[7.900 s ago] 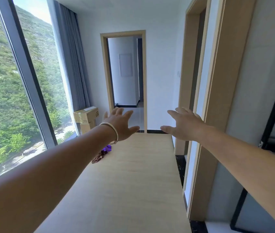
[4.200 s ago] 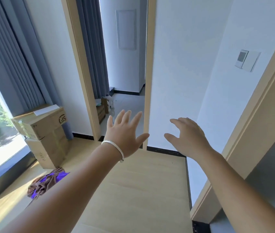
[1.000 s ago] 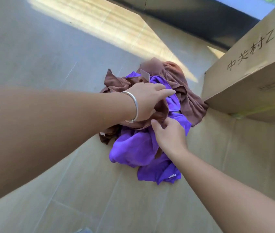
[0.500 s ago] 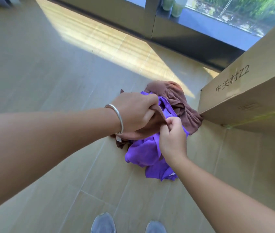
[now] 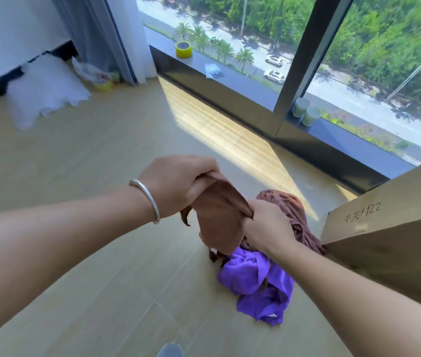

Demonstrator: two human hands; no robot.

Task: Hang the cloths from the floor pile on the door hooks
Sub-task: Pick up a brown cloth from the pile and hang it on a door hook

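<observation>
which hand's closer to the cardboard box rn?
Right. The right hand grips the brown cloth just left of the cardboard box; the left hand grips the cloth's other end, farther left and away from it.

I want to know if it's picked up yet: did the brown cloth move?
Yes. The brown cloth has come up off the purple cloth pile, held by both hands.

Cardboard box (image 5: 384, 228), just right of the right hand (image 5: 266, 225): dark print on its side face reading "中关村Z2", slightly blurred; no other legible text anywhere.
</observation>
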